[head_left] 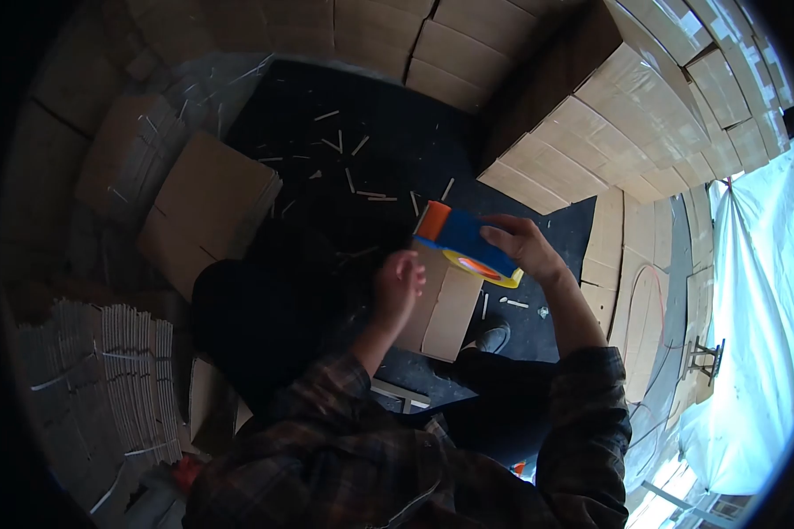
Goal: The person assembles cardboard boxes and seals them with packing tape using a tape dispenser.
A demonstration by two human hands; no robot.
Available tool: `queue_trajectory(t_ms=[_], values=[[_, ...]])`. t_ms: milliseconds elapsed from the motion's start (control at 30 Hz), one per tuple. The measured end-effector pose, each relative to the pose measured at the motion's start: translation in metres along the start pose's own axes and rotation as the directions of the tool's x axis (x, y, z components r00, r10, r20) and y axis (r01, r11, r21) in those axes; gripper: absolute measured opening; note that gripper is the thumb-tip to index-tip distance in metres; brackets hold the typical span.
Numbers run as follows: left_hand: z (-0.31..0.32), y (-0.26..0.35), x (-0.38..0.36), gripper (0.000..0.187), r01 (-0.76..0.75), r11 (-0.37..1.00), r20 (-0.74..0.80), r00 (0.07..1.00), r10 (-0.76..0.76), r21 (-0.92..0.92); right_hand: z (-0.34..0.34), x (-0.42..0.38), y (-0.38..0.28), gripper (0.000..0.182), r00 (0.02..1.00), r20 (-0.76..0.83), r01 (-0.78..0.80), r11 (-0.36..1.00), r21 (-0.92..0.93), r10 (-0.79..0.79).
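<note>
My right hand [516, 244] is closed around a blue and orange tape dispenser [457, 232], held up in front of me. A roll with a yellow rim shows on the dispenser's lower side. Just below and left of its orange end is my left hand [400, 280], its fingers curled in. Whether anything is pinched there I cannot make out. Beneath both hands stands a cardboard box [451, 310], partly hidden by the left hand and the dispenser.
Stacked cartons [582, 145] rise at the back right. Flattened cardboard bundles [132, 375] are piled at the left, near a brown box [205, 207]. Thin pale strips [351, 181] litter the dark floor [282, 97]. Translucent sheeting [750, 326] hangs at the right.
</note>
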State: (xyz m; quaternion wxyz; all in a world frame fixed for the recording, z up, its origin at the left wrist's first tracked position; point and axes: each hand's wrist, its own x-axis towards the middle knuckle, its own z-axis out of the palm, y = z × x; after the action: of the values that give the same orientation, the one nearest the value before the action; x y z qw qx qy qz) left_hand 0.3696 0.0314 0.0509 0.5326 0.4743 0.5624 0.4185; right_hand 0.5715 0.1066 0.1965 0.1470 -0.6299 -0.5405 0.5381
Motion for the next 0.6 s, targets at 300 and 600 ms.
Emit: queue_trajectory(t_ms=[300,600], values=[[-0.019,0.036,0.054,0.053,0.59,0.515,0.38,0.803,-0.46,-0.622,-0.004,0.012,0.001,0.068,0.999,0.002,-0.036,0.995,-0.091,0.036],[-0.006,0.018,0.068,0.024,0.415,0.632,0.198,0.901,-0.387,-0.655,0.0,0.011,-0.01,0.062,0.996,0.05,-0.064,0.984,-0.168,0.073]])
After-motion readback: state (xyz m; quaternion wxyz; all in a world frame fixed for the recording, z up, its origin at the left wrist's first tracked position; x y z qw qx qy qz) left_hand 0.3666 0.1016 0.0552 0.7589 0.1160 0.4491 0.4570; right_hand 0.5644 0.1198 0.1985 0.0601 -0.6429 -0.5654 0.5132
